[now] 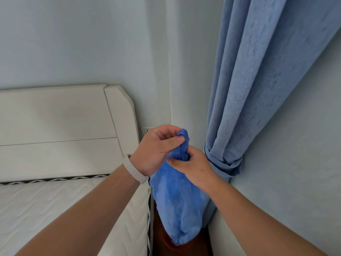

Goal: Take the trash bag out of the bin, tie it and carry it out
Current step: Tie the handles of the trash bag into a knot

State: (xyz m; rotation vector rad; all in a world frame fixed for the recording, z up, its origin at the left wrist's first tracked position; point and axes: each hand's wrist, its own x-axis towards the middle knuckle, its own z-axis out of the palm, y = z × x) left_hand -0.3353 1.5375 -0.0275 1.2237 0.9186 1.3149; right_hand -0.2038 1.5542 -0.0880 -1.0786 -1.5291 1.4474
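A blue plastic trash bag (177, 206) hangs in the air in front of me, its body drooping down between the bed and the curtain. My left hand (156, 146), with a pale band on the wrist, pinches the bunched top of the bag between thumb and fingers. Just below and to the right, my right hand (191, 163) grips the gathered neck of the same bag. The bin is not in view.
A white headboard (60, 126) and a quilted white mattress (46, 204) fill the left. A blue curtain (258, 80), tied back low down, hangs on the right against the pale wall. Dark brown floor (160, 242) shows in the narrow gap below the bag.
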